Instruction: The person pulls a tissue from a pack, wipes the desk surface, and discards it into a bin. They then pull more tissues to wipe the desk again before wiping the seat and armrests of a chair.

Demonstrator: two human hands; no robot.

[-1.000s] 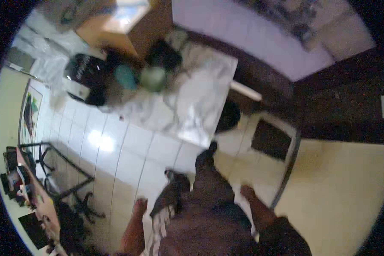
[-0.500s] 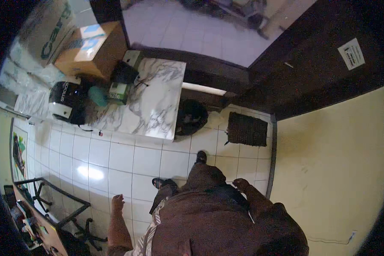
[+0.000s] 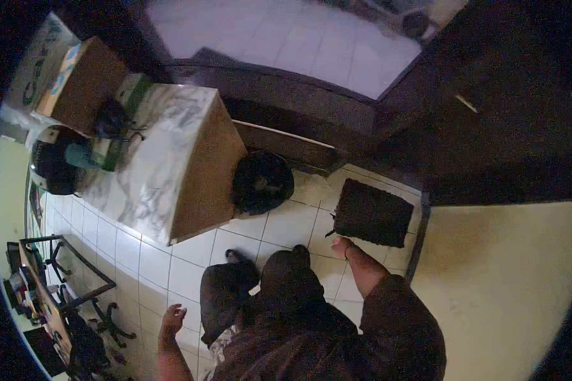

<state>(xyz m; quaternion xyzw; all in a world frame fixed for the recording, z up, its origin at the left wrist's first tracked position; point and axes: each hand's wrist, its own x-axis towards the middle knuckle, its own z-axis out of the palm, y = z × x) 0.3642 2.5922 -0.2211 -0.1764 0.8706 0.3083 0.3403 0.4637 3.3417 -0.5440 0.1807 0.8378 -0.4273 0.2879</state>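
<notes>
My left hand (image 3: 173, 319) hangs low on the left over the tiled floor. Its fingers are loosely bent and apart, with nothing in them. My right hand (image 3: 342, 247) reaches forward on the right, a dark band at its wrist. Its fingers look loosely bent, and I see nothing held. In the image it lies just below the near edge of a dark floor mat (image 3: 374, 214), apart from it as far as I can tell. Ahead, a bin lined with a black bag (image 3: 262, 183) stands against the end of a marble-topped counter (image 3: 165, 146).
On the counter sit a cardboard box (image 3: 86, 79), a dark rounded appliance (image 3: 54, 159) and a green box (image 3: 108, 154). A dark door (image 3: 489, 127) stands ahead right beside a cream wall (image 3: 502, 273). A desk (image 3: 47, 305) and chair base (image 3: 111, 320) are at left.
My view has moved forward and turned, bringing the counter's end, bin and mat closer. My right hand has swung forward, and my legs have shifted in a step.
</notes>
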